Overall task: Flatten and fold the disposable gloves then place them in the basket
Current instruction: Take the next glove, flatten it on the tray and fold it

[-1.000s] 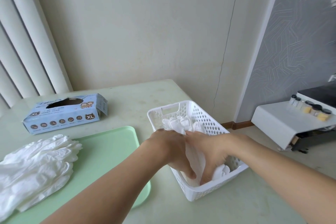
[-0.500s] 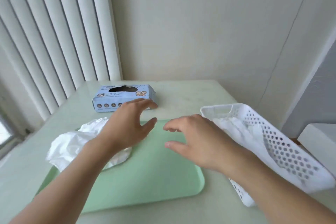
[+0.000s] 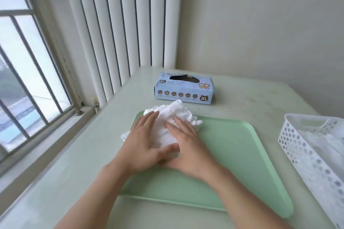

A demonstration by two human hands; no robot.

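The pale table (image 3: 242,98) carried everything, and the broad green tray (image 3: 232,154) lay across its middle as the working surface. At the right edge stood the white perforated basket (image 3: 290,141), already holding white folded gloves (image 3: 320,147), though how many could not be told; that part of the job looked done. A blue glove box (image 3: 184,89) marked XL sat at the far side of the table, just beyond the tray. On the tray's far left corner lay a crumpled pile of white disposable gloves (image 3: 175,111), not yet flattened, spilling slightly over the rim toward the box. Both hands rested on that pile: the left hand (image 3: 147,139) lay on its left part with fingers straight and slightly spread, and the right hand (image 3: 186,139) lay on its right part, fingers straight and close together, the thumbs meeting at the near edge. Judging by this, another round was beginning, with separating, flattening, folding and carrying to the basket all left for the pile.
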